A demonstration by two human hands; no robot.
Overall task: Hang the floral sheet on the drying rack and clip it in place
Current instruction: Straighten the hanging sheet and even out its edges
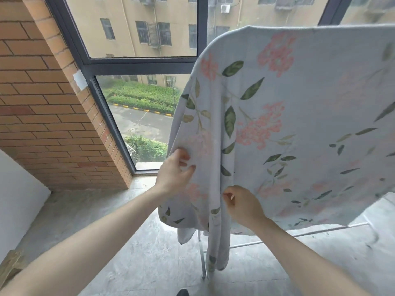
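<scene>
A brick wall [42,103] and a dark-framed window [136,65] stand at left above the grey concrete floor [128,242]. The left hand [174,169] pinches the floral sheet [288,124] at its hanging edge; the right hand [241,205] grips a fold just beside. The sheet hides the drying rack [299,233] except its lower white bars.

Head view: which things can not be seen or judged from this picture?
- Drying rack: only a leg and low bars show; the floral sheet covers its top.
- Clips: none visible; any could be hidden by the cloth.
- Sheet's right part: cut off by the picture's edge.
- Right hand: fingertips pinch a fold; a small object there cannot be told.
- Left hand: fingertips partly hidden in the cloth.
</scene>
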